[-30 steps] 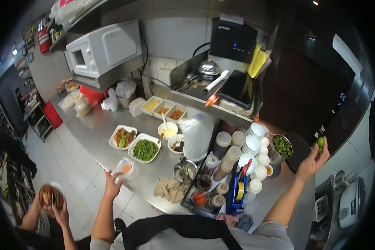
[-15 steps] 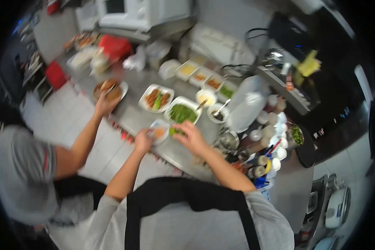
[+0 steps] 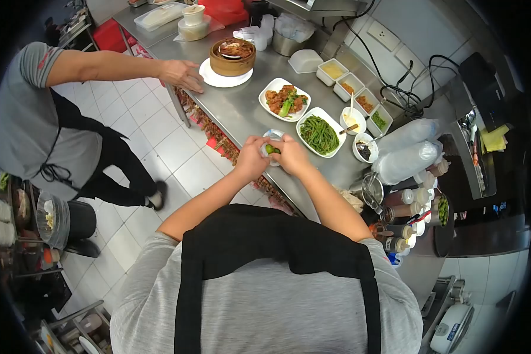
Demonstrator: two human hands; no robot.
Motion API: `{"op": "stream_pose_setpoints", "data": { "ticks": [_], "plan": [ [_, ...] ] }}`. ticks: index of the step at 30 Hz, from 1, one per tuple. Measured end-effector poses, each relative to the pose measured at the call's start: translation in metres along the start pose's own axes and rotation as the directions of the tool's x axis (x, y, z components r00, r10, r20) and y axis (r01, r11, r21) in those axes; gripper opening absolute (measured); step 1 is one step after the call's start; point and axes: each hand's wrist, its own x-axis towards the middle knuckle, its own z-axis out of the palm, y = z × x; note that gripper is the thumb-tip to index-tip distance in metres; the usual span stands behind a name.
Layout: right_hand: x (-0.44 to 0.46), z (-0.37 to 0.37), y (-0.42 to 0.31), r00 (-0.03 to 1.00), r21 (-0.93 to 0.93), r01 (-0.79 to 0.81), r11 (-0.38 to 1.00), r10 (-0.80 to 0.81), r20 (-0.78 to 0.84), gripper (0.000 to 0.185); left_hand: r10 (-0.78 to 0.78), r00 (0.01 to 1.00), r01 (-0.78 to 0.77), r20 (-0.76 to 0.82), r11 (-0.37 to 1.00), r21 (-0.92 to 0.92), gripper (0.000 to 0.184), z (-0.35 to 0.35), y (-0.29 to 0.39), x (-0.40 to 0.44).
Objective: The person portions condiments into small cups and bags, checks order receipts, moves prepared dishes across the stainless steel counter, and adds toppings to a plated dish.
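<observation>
My left hand [image 3: 254, 158] and my right hand [image 3: 290, 155] meet at the counter's front edge, fingers closed around a small green vegetable piece [image 3: 271, 149]. Its exact kind is too small to tell. Partly hidden behind my fingers is a small clear dish [image 3: 272, 134]. Just beyond my right hand stands a white bowl of green beans [image 3: 318, 135]. Left of it, a white dish of browned fried pieces [image 3: 287, 100] has a green stalk on top.
A co-worker's hand [image 3: 182, 75] rests by a bamboo steamer [image 3: 232, 65] on a white plate [image 3: 212, 78]. Topping tubs [image 3: 352, 86] line the back. Sauce bowls [image 3: 364, 147], a metal jug [image 3: 369, 189] and squeeze bottles [image 3: 400, 197] stand to the right.
My right hand has come together with my left at the green piece. The co-worker's steamer now stands on a plate, let go. My view has shifted, and the scene is sharper.
</observation>
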Motion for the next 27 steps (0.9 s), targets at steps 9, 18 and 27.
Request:
{"op": "stream_pose_setpoints", "data": {
  "ticks": [9,18,27],
  "plan": [
    [0.008,-0.007,0.0,0.993,0.241,0.039,0.97,-0.011,-0.118,0.033,-0.013,0.999,0.014,0.03,1.0,-0.027,0.052,-0.026,0.003,0.015],
    [0.013,-0.003,0.011,0.955,0.544,0.012,0.839,0.151,-0.255,0.033,0.28,0.96,-0.274,0.017,0.925,0.263,0.031,-0.024,-0.004,0.017],
    [0.002,0.015,0.005,0.96,0.148,-0.129,0.98,0.161,-0.23,0.031,0.185,0.972,-0.21,0.143,0.961,0.183,0.023,-0.023,-0.013,0.017]
  ]
}}
